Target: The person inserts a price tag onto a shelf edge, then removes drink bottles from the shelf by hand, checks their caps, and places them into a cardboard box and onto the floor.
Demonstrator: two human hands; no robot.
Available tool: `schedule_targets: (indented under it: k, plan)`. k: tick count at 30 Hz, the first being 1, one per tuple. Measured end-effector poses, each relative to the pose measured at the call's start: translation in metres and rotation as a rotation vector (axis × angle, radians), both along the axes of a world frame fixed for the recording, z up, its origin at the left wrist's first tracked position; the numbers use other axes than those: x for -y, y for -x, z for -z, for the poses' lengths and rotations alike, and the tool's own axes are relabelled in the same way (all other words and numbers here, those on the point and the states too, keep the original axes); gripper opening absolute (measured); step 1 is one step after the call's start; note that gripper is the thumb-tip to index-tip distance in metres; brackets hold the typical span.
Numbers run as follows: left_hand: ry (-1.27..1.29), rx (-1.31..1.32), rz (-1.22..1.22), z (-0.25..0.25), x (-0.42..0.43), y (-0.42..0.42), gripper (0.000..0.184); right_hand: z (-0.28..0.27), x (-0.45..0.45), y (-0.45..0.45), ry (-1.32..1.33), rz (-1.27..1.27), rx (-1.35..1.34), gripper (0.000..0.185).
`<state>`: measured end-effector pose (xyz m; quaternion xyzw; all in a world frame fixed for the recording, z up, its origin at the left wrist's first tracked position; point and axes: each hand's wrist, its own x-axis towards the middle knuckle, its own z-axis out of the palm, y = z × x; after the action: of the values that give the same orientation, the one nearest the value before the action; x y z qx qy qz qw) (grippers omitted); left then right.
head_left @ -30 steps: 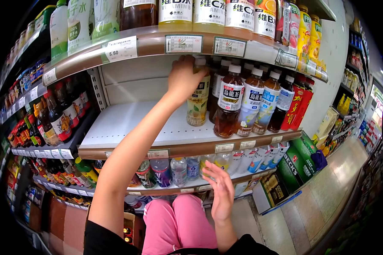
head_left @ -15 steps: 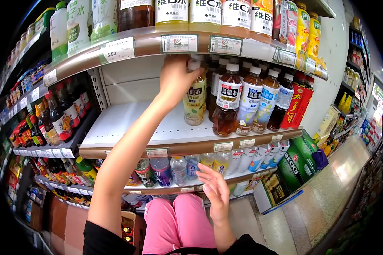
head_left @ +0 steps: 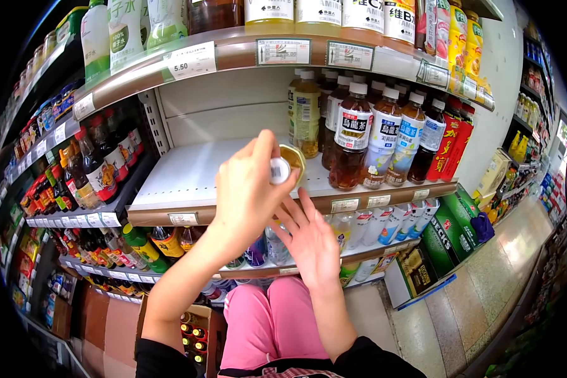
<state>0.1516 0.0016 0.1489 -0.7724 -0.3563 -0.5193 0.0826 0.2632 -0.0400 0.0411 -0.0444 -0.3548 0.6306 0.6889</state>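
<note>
The left hand (head_left: 251,183) is gripping a bottle (head_left: 298,166), already off the shelf (head_left: 183,179); the right hand (head_left: 315,246) is hovering open beside it; two similar bottles (head_left: 307,120) are standing behind.

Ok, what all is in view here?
Held bottle: one, yellowish with white cap, in the left hand
Tea bottles: several, brown and yellowish, middle shelf
Red containers: at least two, right of the tea bottles
Upper drinks: many, mixed colours, top shelf
Lower drinks: many, mixed colours, lower shelf
Dark bottles: many, left shelves
Price tags: many, mostly white, shelf edges
Beck's box: at least one, green, floor at right
Cardboard box: one, brown, lower left
Aisle goods: many, mixed colours, far right
Pink trousers: one pair, bottom centre
Black sleeves: two, bottom
Left hand: one, gripping the bottle
Right hand: one, open near it
</note>
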Motion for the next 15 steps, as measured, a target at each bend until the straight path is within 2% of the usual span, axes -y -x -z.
schedule_targets:
  k: [1, 6, 10, 15]
  plan:
    - [-0.018, -0.005, 0.008, 0.005, 0.002, 0.001, 0.036, -0.009, 0.001, 0.007, 0.036, 0.034, -0.021, 0.065]
    - [-0.005, -0.017, 0.026, 0.022, 0.012, 0.007, 0.036, -0.013, 0.0, 0.014, 0.019, -0.088, -0.216, 0.066]
    - [-0.2, 0.0, -0.014, 0.03, 0.02, 0.015, 0.035, -0.002, 0.003, 0.017, -0.039, -0.287, -0.354, 0.07]
    - [-0.354, -0.001, -0.037, 0.034, 0.049, 0.045, 0.036, -0.008, 0.019, 0.034, -0.06, -0.331, -0.279, 0.086]
